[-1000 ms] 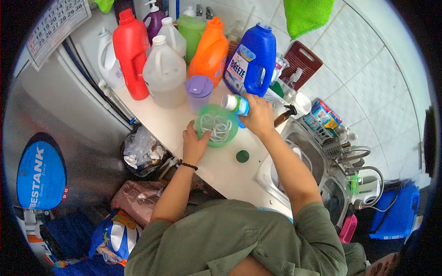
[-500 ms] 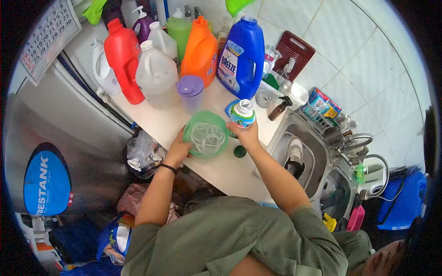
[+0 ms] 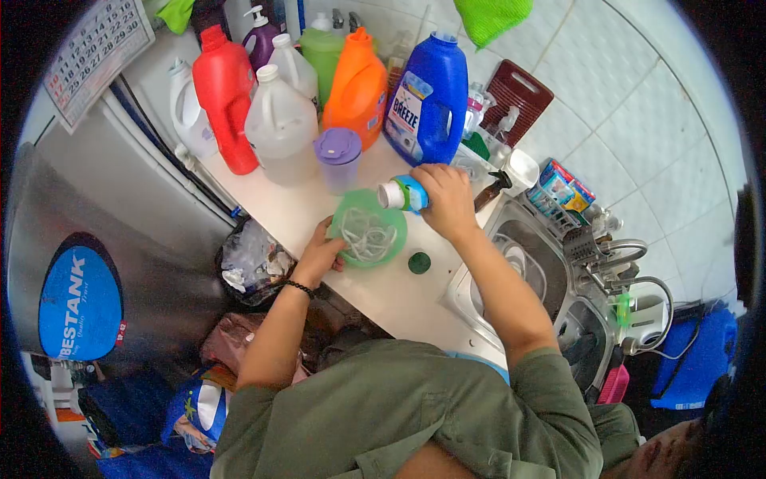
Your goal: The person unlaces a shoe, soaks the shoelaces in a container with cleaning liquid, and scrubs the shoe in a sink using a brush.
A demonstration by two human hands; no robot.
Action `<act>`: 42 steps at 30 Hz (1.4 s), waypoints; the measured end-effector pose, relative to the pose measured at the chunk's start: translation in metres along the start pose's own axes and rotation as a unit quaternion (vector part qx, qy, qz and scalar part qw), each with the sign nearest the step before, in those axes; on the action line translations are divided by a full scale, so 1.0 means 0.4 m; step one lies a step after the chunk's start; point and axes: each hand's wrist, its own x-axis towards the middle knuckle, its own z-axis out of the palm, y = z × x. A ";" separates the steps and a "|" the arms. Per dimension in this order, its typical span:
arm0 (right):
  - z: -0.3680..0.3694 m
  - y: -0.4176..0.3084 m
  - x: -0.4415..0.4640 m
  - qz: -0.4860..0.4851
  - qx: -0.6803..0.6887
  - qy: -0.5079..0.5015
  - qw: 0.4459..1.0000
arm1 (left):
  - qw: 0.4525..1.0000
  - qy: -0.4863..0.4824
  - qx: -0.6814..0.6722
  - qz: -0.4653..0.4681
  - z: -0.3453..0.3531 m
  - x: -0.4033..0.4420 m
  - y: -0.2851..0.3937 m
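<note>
My left hand (image 3: 321, 255) grips the near-left rim of a translucent green bowl (image 3: 349, 206) on the white counter. Inside the bowl lie coiled white laces (image 3: 369, 237), probably shoelaces. My right hand (image 3: 448, 199) is wrapped around a small bottle (image 3: 405, 194) with a blue and green label. The uncapped bottle is tipped sideways, its white neck pointing left over the bowl's far-right rim. Whether liquid is flowing cannot be made out. A dark green cap (image 3: 419, 263) rests on the counter right of the bowl.
Behind the bowl stand a purple-lidded cup (image 3: 338, 160), a blue detergent jug (image 3: 428, 100), an orange jug (image 3: 353, 89), a clear jug (image 3: 281, 128) and a red jug (image 3: 226, 100). A steel sink (image 3: 459, 299) is at the right. A rubbish bag (image 3: 251, 259) sits below the counter's left edge.
My right hand has raised the bottle and turned it from upright to tipped over the bowl. My left hand still holds the bowl. The view has shifted slightly.
</note>
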 end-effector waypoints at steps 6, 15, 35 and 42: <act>-0.029 0.022 0.045 -0.057 -0.082 -0.012 0.995 | 1.000 0.000 -0.031 -0.007 0.038 0.009 0.003; 0.036 0.028 -0.004 -0.068 -0.118 -0.079 0.988 | 0.994 -0.015 -0.095 -0.050 0.047 0.018 0.006; 0.027 0.020 0.001 -0.024 -0.098 0.001 0.995 | 0.993 -0.034 -0.101 -0.054 0.066 0.034 0.009; 0.049 0.026 -0.030 -0.004 -0.090 -0.051 0.995 | 0.995 -0.037 -0.084 -0.046 0.070 0.040 0.014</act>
